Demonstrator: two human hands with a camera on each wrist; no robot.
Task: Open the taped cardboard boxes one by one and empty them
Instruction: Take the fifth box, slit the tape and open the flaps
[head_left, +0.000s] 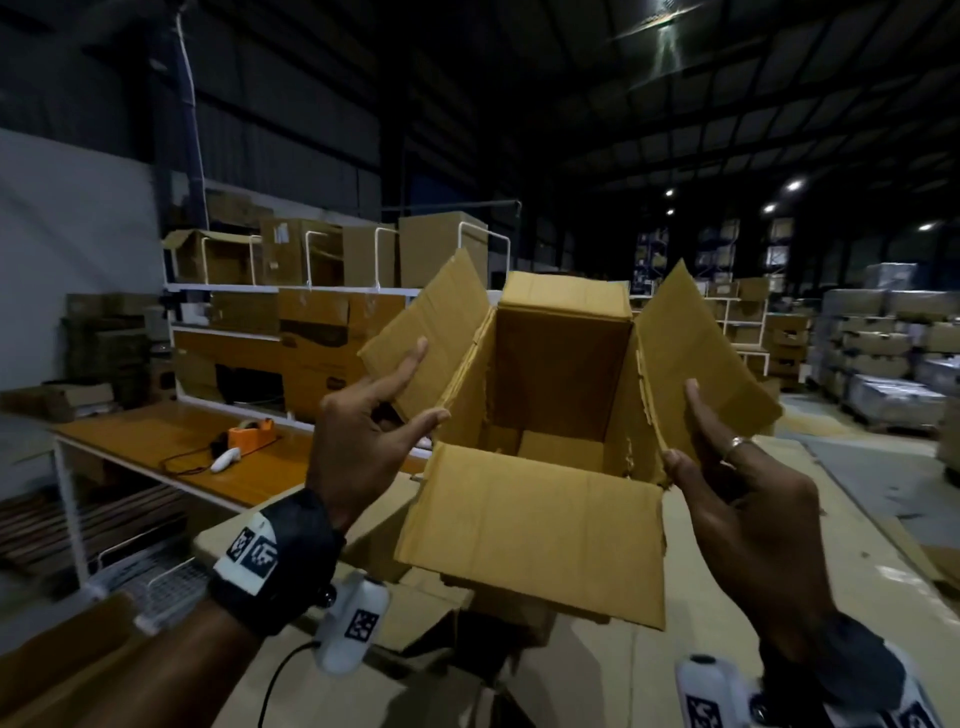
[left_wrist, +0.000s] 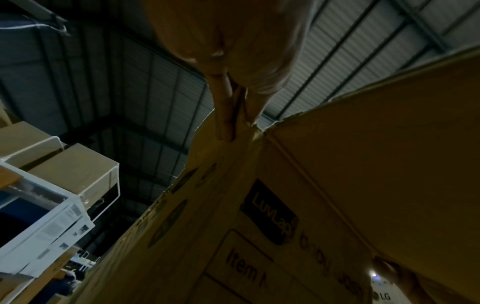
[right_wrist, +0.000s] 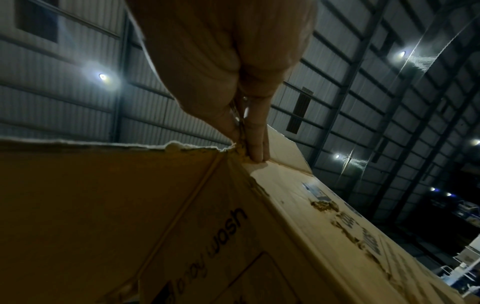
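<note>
A brown cardboard box (head_left: 558, 374) is held up in front of me, tilted with its mouth toward me and all its flaps spread. Its inside looks empty. My left hand (head_left: 384, 415) pinches the box's left rim where the left flap folds, thumb inside and fingers behind. My right hand (head_left: 711, 457), wearing a ring, pinches the right rim the same way. In the left wrist view the fingers (left_wrist: 223, 115) press the printed box (left_wrist: 337, 185) at a top corner. The right wrist view shows the fingers (right_wrist: 254, 133) on the corner of the box (right_wrist: 130, 205).
An orange-topped table (head_left: 171, 441) at left carries a tape dispenser (head_left: 252, 431) and a white handheld device (head_left: 226, 460). White shelving (head_left: 291, 287) behind holds cartons. Flattened cardboard (head_left: 753, 597) lies below the box. Stacked pallets (head_left: 883, 353) stand far right.
</note>
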